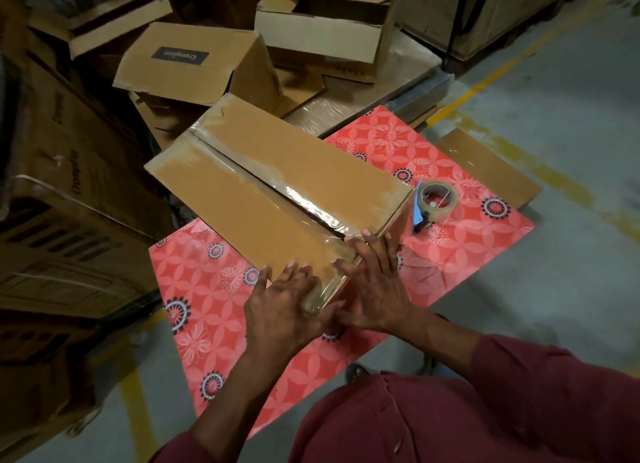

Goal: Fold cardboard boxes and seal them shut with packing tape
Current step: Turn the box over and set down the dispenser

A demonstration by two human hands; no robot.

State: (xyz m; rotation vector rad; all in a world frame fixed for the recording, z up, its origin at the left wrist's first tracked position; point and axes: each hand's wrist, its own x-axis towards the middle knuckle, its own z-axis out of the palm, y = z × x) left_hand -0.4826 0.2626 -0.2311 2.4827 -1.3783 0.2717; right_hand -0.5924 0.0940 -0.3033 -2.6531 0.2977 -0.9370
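Both hands lay flat with fingers straight on the near end of the long cardboard box point(277, 192); neither was curled round anything. Left hand point(280, 307) pressed on the box top at its near left corner, fingertips spread on the cardboard. Right hand point(377, 289) pressed on the near right edge, fingers reaching over the corner where clear tape point(304, 203) wrapped down the end. Maroon sleeves covered both forearms.

Largest first: grey concrete floor point(571, 272) with worn yellow line markings. Dark printed cartons point(62, 203) stacked at left. Heap of open and half-folded brown boxes point(322, 30) at far centre. Red floral mat point(214, 310) spread on the floor, under the long box. Long box lay diagonally across the mat, flaps closed, a glossy strip of clear tape running along the centre seam from far end to near end. Flat cardboard piece point(491, 168) lay at the right, partly under the mat's far right corner. Tape roll on a blue-handled dispenser point(434, 201) sat on the mat just beside the box's right side, apart from both hands.
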